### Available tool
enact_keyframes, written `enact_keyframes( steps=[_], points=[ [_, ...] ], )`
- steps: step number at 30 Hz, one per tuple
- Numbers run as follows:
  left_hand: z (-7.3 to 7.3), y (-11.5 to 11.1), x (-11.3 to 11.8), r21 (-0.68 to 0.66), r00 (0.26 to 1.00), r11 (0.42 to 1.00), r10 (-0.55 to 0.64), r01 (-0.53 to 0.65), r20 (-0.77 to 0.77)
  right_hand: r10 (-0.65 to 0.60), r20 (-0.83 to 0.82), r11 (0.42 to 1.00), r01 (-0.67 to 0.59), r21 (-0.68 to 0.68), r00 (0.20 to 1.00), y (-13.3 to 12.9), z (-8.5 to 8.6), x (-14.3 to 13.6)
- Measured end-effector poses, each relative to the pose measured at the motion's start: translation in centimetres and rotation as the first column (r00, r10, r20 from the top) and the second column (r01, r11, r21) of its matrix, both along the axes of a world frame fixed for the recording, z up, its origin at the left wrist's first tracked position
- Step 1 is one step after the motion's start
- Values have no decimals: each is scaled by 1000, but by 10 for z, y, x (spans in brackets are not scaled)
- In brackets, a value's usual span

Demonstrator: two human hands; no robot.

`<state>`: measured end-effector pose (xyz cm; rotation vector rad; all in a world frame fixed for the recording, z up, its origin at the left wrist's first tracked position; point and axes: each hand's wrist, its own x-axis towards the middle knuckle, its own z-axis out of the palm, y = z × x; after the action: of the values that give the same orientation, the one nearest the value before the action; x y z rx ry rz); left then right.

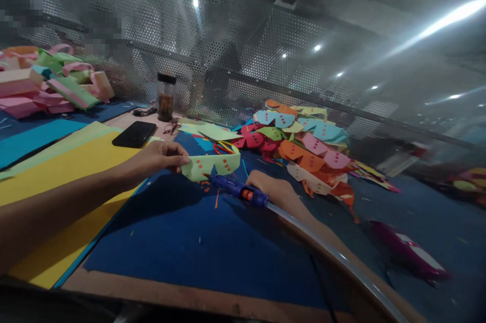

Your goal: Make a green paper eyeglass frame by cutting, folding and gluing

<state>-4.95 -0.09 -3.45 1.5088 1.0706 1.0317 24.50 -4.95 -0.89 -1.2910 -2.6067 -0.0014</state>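
A light green paper mask (pixel 195 168) with small orange squares is pinched at its left end by my left hand (pixel 167 156). My right hand (pixel 271 189) is wrapped round a blue glue gun (pixel 231 187), whose tip is at the lower edge of the mask. A long clear glue stick (pixel 304 232) runs out of the gun's back along my right forearm. Small orange paper bits (pixel 205 187) lie on the blue sheet (pixel 190 247) below the mask.
Colourful paper masks (pixel 304 151) are heaped at the back right. Yellow sheets (pixel 76 181), a black phone (pixel 134 134) and a dark-lidded jar (pixel 166 97) are on the left. Folded paper pieces (pixel 49 82) pile up at the far left. A purple device (pixel 410 252) lies at the right.
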Motion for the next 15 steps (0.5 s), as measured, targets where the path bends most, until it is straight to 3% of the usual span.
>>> enact_keyframes(
  steps=[5, 15],
  points=[
    [4, -1, -1, 6, 1000, 1000, -27, 27, -8, -13, 89, 1000, 10, 29, 996, 3, 12, -1],
    [3, 2, -4, 14, 998, 998, -60, 61, -16, 172, 203, 964, -207, 167, 964, -4, 42, -6]
  ],
)
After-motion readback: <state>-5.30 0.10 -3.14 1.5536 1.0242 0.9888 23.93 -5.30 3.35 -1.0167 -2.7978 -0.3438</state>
